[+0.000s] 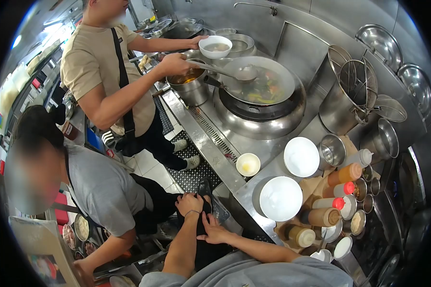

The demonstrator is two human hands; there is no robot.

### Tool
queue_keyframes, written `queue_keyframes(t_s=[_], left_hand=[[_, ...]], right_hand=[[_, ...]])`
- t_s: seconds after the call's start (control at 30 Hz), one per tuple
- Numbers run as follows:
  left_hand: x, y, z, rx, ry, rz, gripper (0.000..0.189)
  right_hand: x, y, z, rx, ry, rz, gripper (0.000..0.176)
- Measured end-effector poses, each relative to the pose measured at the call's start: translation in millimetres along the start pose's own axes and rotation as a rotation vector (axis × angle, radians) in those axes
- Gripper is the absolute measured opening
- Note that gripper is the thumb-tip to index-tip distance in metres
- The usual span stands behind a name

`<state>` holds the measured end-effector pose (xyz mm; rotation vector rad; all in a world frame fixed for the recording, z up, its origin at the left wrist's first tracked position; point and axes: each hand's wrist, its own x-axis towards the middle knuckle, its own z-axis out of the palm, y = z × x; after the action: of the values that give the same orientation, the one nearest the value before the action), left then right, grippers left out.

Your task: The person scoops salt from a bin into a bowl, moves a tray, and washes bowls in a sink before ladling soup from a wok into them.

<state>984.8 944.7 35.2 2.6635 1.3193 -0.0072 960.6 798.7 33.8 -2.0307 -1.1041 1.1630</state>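
Both of my hands rest on my dark-clad leg, low in the middle of the head view. My left hand (189,204), with a thin band at the wrist, lies flat over the knee and holds nothing. Just below it, my right hand (213,230) has its fingers spread against the dark cloth, also holding nothing. On the steel counter to the right are two white bowls (281,199) and a small bowl (248,164) with something yellow in it.
A person in a tan shirt (93,62) holds a white bowl (215,47) and a ladle (244,72) over a wok (273,86) of soup. Another person (107,182) bends close at left. Several sauce bottles (324,216) and strainers (354,86) stand at right.
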Motion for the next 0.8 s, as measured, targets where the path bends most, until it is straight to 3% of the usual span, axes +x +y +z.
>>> queue_keyframes(t_s=[0.8], left_hand=[[-15.3,2.9,3.4,0.032,0.004,-0.003,0.025]], right_hand=[[-11.9,11.0,15.9,0.020,0.065,-0.016,0.106]])
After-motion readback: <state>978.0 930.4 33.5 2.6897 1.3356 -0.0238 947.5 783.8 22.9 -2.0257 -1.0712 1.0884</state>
